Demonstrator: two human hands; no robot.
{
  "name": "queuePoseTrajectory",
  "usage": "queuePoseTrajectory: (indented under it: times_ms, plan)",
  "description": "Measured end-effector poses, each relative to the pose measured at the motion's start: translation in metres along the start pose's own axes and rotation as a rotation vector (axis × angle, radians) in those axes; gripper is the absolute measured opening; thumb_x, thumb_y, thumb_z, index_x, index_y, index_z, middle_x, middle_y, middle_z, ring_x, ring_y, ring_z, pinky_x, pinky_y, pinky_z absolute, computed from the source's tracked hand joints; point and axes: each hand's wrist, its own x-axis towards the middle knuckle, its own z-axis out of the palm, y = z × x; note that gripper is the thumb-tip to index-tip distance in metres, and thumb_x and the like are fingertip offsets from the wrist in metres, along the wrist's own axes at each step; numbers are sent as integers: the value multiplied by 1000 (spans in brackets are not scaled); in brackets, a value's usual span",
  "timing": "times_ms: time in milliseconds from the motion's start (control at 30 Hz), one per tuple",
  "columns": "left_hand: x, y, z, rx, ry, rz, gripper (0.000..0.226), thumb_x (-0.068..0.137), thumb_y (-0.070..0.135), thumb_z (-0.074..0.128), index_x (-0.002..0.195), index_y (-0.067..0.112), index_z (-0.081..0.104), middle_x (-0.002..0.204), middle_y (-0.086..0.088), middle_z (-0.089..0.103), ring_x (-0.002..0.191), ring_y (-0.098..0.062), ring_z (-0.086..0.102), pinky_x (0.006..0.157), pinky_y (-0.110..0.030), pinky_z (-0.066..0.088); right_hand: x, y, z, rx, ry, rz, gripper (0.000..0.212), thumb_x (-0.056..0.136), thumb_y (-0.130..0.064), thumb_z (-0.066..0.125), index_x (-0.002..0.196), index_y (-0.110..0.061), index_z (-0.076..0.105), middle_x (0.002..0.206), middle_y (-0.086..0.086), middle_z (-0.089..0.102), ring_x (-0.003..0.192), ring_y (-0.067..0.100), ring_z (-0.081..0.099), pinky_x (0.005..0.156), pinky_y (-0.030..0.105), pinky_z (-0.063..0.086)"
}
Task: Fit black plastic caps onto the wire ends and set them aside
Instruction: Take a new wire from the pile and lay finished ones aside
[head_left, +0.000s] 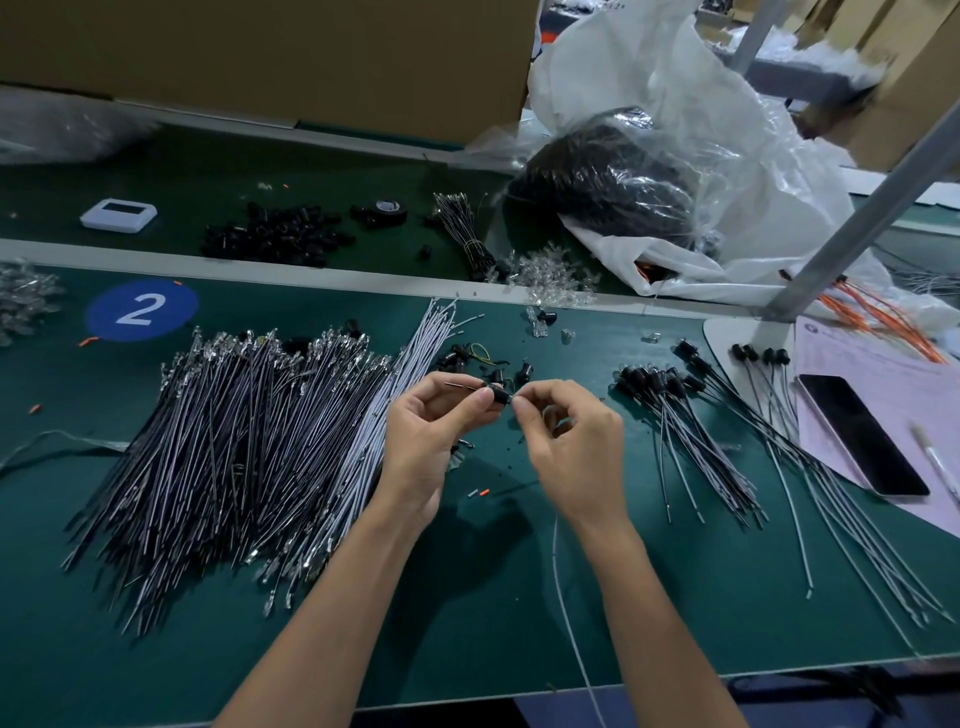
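Observation:
My left hand (431, 431) pinches a small black plastic cap (497, 393) between thumb and fingers, with a thin dark wire end sticking out to its left. My right hand (571, 441) pinches a white wire (563, 597) right at the cap's right side; the wire trails down toward the table's front edge. A big heap of uncapped wires (234, 447) lies to the left. Capped wires (691, 415) lie fanned out on the right. A few loose black caps (498, 371) sit just beyond my hands.
A pile of black caps (275, 236), a tape roll (387, 210) and a white device (119, 214) lie on the far belt. Plastic bags (649, 171) sit at back right. A phone (862, 434) and pen (935, 457) rest on paper, beside a metal post (857, 218).

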Motion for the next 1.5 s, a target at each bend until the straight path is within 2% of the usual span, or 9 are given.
queuePoseTrajectory:
  times_ms: [233,400,567,767,967,1100,1200,1300,1500]
  plan:
    - [0,-3,3,88,28,59,16,66,11,77,81,10,71,81,-13,75,75,-21,72,70,-24,56,1,4,-2,-49,-22,-33,9,88,-13,68,80,-13,71,70,-3,64,59,2,49,59,12,37]
    - [0,-3,3,132,46,80,14,73,2,76,80,12,72,79,-9,75,73,-18,72,68,-22,55,2,1,-3,-16,-43,-14,6,84,-5,72,81,-10,74,75,-4,68,67,6,59,65,18,46]
    - [4,1,0,101,101,73,14,78,-8,71,85,5,68,77,-7,75,69,-17,71,68,-20,55,2,-5,-1,-33,-66,-24,14,83,-3,72,94,-10,77,85,-3,71,73,6,64,68,12,47]
    - [2,-1,-1,128,75,67,15,78,-6,72,86,6,69,78,-8,75,71,-18,72,68,-22,55,4,-6,-1,-114,-47,-9,6,81,-3,74,81,-9,73,74,-1,70,64,10,61,67,16,49]
    - [1,-5,2,185,34,91,15,77,-4,74,82,9,71,77,-6,75,72,-15,72,68,-22,56,3,-4,-2,-127,-67,-8,6,83,-1,70,80,-7,71,73,0,69,64,13,60,65,17,47]
    - [1,-7,3,158,39,83,16,78,-3,74,86,10,70,79,-6,75,73,-15,72,70,-22,56,4,-7,-1,-108,-42,33,6,83,-4,71,80,-9,72,70,-4,67,61,6,58,63,10,44]
    - [2,-4,2,96,75,39,28,75,2,76,100,11,67,83,-9,76,73,-14,72,71,-21,56,6,-10,1,-57,-41,83,4,82,-7,74,83,-11,73,69,-10,66,64,0,61,64,5,43]
    - [2,-1,0,54,105,36,40,67,12,78,104,10,65,84,-9,76,73,-14,71,71,-21,56,5,-9,0,-44,-44,93,4,83,-10,75,84,-13,72,72,-8,68,67,4,63,66,8,46]
    - [1,-5,1,67,40,17,38,66,16,78,101,10,66,83,-9,76,73,-14,72,70,-20,55,5,-9,-1,-117,-48,4,6,84,-4,71,79,-9,72,72,-2,68,64,10,58,65,19,46]
